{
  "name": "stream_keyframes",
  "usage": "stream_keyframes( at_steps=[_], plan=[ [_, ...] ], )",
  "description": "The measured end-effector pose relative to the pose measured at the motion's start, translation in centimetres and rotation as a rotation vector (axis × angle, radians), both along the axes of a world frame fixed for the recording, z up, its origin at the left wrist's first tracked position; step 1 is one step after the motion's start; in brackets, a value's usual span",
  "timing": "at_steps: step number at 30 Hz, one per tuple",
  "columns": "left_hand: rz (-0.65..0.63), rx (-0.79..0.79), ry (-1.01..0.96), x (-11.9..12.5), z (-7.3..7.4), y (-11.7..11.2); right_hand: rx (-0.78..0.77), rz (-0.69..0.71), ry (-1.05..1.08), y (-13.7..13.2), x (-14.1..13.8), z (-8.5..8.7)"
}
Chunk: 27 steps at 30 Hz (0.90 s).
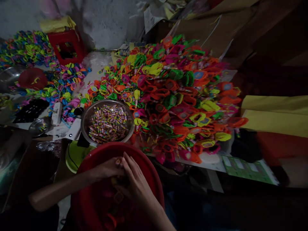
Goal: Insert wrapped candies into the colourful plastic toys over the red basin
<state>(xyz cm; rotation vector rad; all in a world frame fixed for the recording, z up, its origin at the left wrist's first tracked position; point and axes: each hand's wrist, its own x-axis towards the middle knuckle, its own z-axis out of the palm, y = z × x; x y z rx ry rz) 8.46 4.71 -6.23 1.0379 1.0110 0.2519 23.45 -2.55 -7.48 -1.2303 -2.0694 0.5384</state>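
Note:
Both my hands are inside a red plastic basin (pixel 144 160) in my lap, at the bottom centre of the view. My left hand (pixel 108 168) comes in from the left with fingers curled round a small piece I cannot make out. My right hand (pixel 134 183) lies over it, fingers bent down and pinched at the same spot. Small orange and pink plastic pieces (pixel 115 200) lie dimly in the basin under my hands. Just beyond the basin stands a round metal bowl (pixel 84 123) full of small wrapped candies (pixel 108 123).
A large heap of bright plastic toy pieces (pixel 178 96) covers the table ahead. More coloured pieces (pixel 60 83) spread to the left, near a red stool (pixel 66 46) and a small metal dish (pixel 39 125). Yellow sheets (pixel 276 115) lie at the right, and cardboard boxes (pixel 216 29) stand behind.

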Motion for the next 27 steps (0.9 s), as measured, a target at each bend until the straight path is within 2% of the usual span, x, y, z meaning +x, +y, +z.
stream_keyframes(
  at_steps=[3, 6, 8, 9, 11, 12, 15, 18, 23, 27],
  plan=[
    [0.100, 0.104, 0.059, -1.1, 2.1, 2.0, -0.052, -0.118, 0.053, -0.7, 0.4, -0.9],
    [0.204, 0.246, 0.117, -2.2, 3.0, 5.0, -0.106, -0.171, 0.071, -1.3, 0.4, -2.5],
    [0.237, 0.389, 0.220, -3.3, 2.5, 7.6, -0.134, -0.157, 0.076, -1.7, 0.2, -3.5],
    [0.211, 0.516, 0.326, -4.1, 2.1, 9.2, -0.148, -0.143, 0.078, -1.9, 0.0, -4.0],
    [0.106, 0.837, 0.709, -6.0, 0.9, 12.4, -0.178, -0.116, 0.074, -2.2, -0.2, -4.7],
    [0.100, 0.877, 0.797, -7.1, 0.4, 14.1, -0.193, -0.107, 0.069, -2.4, -0.2, -5.0],
    [0.051, 0.917, 0.902, -10.1, -1.0, 18.6, -0.226, -0.109, 0.065, -2.7, -0.2, -5.7],
    [-0.072, 0.925, 0.931, -11.8, -1.6, 21.7, -0.249, -0.123, 0.067, -2.8, -0.1, -6.2],
    [-0.314, 0.954, 0.908, -11.6, -2.0, 23.8, -0.302, -0.092, 0.046, -2.7, -0.2, -6.2],
    [-0.382, 0.983, 0.915, -11.0, -1.7, 24.7, -0.318, -0.077, 0.035, -2.7, -0.3, -6.1]
  ],
)
